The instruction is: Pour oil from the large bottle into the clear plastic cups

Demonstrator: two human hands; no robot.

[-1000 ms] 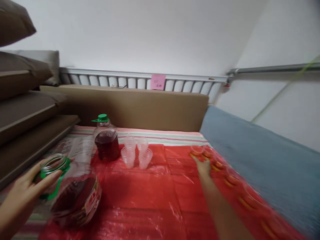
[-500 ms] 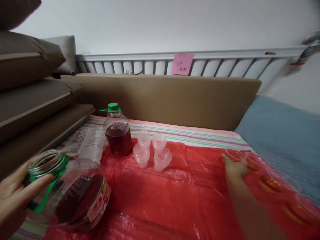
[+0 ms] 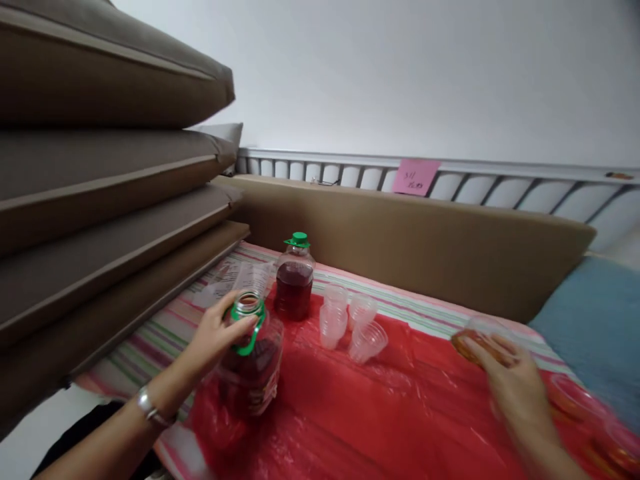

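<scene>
My left hand (image 3: 225, 327) grips the neck and green handle ring of a large clear plastic jug (image 3: 260, 373) of dark red liquid. Its mouth is uncapped, and it leans a little on the red plastic sheet. Over at the right, my right hand (image 3: 520, 380) is closed around a clear plastic cup (image 3: 487, 328) with amber-brown contents; motion blurs it. More cups with amber contents (image 3: 575, 397) stand beside that hand, near the right edge. A second jug (image 3: 295, 283), green-capped, stands behind the first. Stacks of clear plastic cups (image 3: 367, 341) sit in the middle.
The red plastic sheet (image 3: 345, 420) covers much of a striped cloth (image 3: 165, 333). Tall stacked brown cushions (image 3: 115, 160) rise at the left. A brown padded board (image 3: 400, 233) lines the back, below a railing with a pink note (image 3: 416, 177). Blue fabric (image 3: 600, 313) lies at the right.
My view has swung left and tilted up. The jug in my left hand stands more upright. My right hand has gone from reaching at the row of cups to holding one.
</scene>
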